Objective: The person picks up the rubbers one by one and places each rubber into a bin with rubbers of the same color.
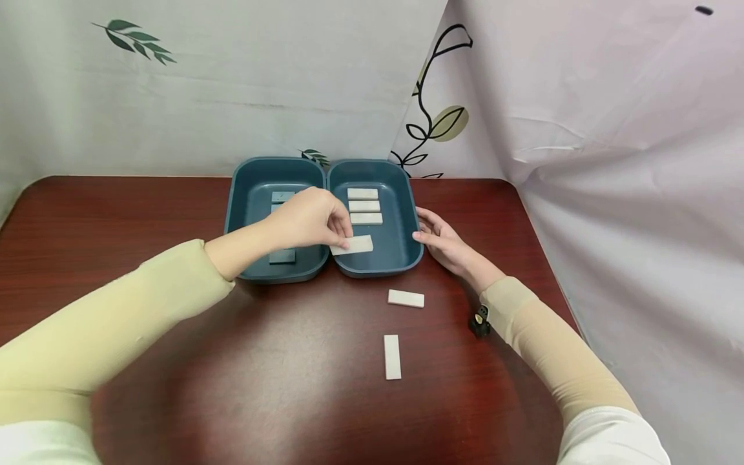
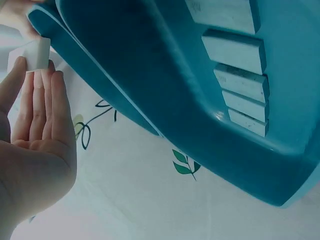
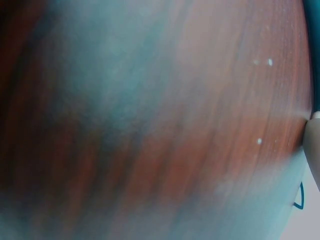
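My left hand (image 1: 310, 218) pinches one end of a white rectangular block (image 1: 359, 245) between thumb and fingers, over the near left part of the right-hand blue tray (image 1: 398, 255). In the left wrist view the same block (image 2: 37, 54) shows at the fingertips. Inside that tray lies a column of 3 white blocks (image 1: 364, 206). My right hand (image 1: 444, 242) rests against the tray's right side, thumb at the rim and fingers loosely bent. The left-hand blue tray (image 1: 247, 169) holds several grey-blue blocks (image 1: 282, 256), partly hidden by my left hand and forearm.
On the dark red wooden table (image 1: 279, 381), one white block (image 1: 406, 298) lies crosswise before the right-hand tray. Another white block (image 1: 392, 357) lies lengthwise closer to me. A pale patterned curtain (image 1: 232, 84) hangs behind the table and along its right side.
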Action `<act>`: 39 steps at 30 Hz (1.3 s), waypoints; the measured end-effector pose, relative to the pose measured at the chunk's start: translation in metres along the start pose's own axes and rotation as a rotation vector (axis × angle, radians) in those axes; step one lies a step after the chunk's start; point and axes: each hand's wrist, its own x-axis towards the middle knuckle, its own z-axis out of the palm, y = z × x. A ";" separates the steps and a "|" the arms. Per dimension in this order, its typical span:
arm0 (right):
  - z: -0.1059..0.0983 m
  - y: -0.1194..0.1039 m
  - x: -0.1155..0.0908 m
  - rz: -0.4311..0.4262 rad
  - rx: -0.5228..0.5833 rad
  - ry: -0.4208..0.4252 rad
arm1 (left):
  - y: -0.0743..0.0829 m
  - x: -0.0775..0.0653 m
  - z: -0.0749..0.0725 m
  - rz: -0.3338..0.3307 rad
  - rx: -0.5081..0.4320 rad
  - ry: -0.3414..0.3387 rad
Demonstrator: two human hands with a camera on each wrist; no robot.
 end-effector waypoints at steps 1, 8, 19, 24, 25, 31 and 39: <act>0.000 0.000 0.000 -0.001 -0.003 0.000 | -0.001 0.003 -0.001 0.001 0.002 -0.004; 0.000 0.000 0.000 -0.013 -0.011 -0.007 | -0.004 0.023 -0.007 -0.024 0.036 -0.048; 0.000 -0.001 0.000 -0.003 -0.012 -0.001 | -0.009 0.055 -0.002 0.009 0.103 -0.091; 0.000 0.000 0.001 -0.001 -0.013 0.001 | -0.012 0.064 0.008 0.019 0.122 -0.122; 0.000 0.000 0.001 -0.002 -0.011 0.000 | -0.013 0.066 0.010 0.017 0.125 -0.129; 0.000 0.001 0.001 -0.013 -0.001 -0.004 | -0.018 0.074 0.020 -0.001 0.159 -0.146; -0.002 0.001 0.002 -0.011 -0.016 -0.008 | -0.024 0.082 0.029 0.004 0.196 -0.156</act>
